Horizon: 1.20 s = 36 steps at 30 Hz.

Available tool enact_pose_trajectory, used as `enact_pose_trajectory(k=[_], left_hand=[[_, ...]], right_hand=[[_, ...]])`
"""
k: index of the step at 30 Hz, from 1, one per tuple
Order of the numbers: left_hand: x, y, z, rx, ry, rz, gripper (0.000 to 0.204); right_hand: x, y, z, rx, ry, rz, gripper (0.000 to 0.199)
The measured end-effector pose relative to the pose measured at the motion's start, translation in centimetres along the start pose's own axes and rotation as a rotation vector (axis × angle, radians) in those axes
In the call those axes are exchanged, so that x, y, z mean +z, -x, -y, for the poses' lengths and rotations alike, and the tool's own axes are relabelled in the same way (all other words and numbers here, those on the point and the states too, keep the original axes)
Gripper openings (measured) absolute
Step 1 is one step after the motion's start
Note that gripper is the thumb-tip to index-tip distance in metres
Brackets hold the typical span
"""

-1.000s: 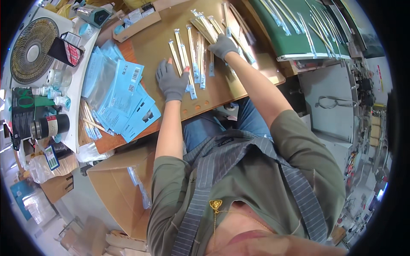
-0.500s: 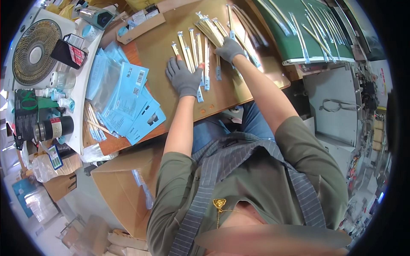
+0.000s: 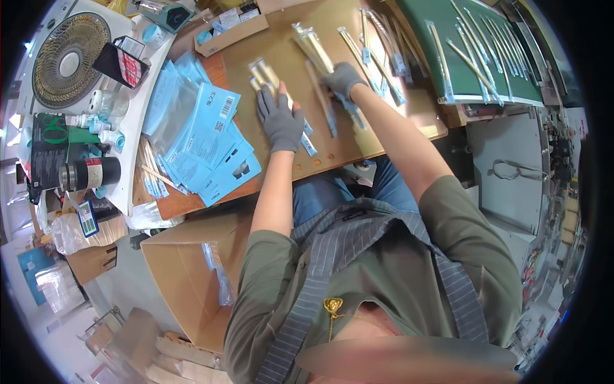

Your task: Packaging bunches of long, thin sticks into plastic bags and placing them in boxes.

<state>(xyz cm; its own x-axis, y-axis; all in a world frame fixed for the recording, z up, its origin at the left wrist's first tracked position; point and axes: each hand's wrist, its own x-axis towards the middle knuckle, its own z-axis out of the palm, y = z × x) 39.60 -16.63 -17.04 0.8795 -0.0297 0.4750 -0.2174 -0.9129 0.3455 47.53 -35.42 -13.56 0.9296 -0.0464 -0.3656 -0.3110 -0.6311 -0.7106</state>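
Observation:
Grey gloves cover both hands above the table, with some fingertips bare. My left hand (image 3: 281,125) lies palm down with fingers stretched over a small group of wooden sticks in clear and blue wrappers (image 3: 263,72). Their lower ends show beside the wrist. To its right, my right hand (image 3: 345,82) curls its fingers against a bundle of wrapped sticks (image 3: 312,46), which points away from me and is blurred. Between the hands, another blurred wrapped stick (image 3: 321,96) lies on the table. More wrapped sticks (image 3: 387,77) lie beyond the right hand.
Blue printed plastic bags (image 3: 211,134) overlap at the table's left side, beside loose sticks (image 3: 153,169). A small open carton (image 3: 233,35) stands behind them. More wrapped sticks lie on the green surface (image 3: 448,25) at far right. A fan (image 3: 69,61) and a dark bottle (image 3: 89,174) are left.
The whole view has shifted slightly. My left hand has slid a little left over the table along with its sticks. A wider gap separates them from the bundle at my right hand.

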Motion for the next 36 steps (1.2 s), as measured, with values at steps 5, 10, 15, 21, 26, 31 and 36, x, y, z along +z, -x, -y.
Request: enact_pose_trajectory(k=[5, 10, 15, 21, 26, 31, 36], left_hand=[[-1.1, 0.5, 2.7, 0.145, -0.054, 0.097, 0.046], [-1.5, 0.5, 2.9, 0.128, 0.000, 0.082, 0.046], [-1.4, 0.5, 2.9, 0.117, 0.025, 0.089, 0.045], [-1.3, 0.5, 2.7, 0.118, 0.022, 0.090, 0.044], [-1.3, 0.6, 2.9, 0.106, -0.001, 0.093, 0.044], [-1.2, 0.6, 2.9, 0.102, 0.026, 0.081, 0.044], [-1.2, 0.3, 2.5, 0.108, 0.030, 0.087, 0.044]], right_hand=[[0.2, 1.1, 1.3, 0.048, -0.465, 0.064, 0.039], [-2.4, 1.7, 1.3, 0.049, -0.229, 0.101, 0.043], [-3.5, 1.8, 0.9, 0.008, -0.192, 0.024, 0.037], [-3.3, 1.1, 0.1, -0.021, -0.269, -0.074, 0.035], [-3.1, -0.1, -0.4, 0.019, -0.300, -0.058, 0.028], [-2.6, -0.9, -1.4, 0.025, -0.428, -0.039, 0.032], [-2.9, -3.1, -3.5, 0.033, -0.291, -0.162, 0.054]])
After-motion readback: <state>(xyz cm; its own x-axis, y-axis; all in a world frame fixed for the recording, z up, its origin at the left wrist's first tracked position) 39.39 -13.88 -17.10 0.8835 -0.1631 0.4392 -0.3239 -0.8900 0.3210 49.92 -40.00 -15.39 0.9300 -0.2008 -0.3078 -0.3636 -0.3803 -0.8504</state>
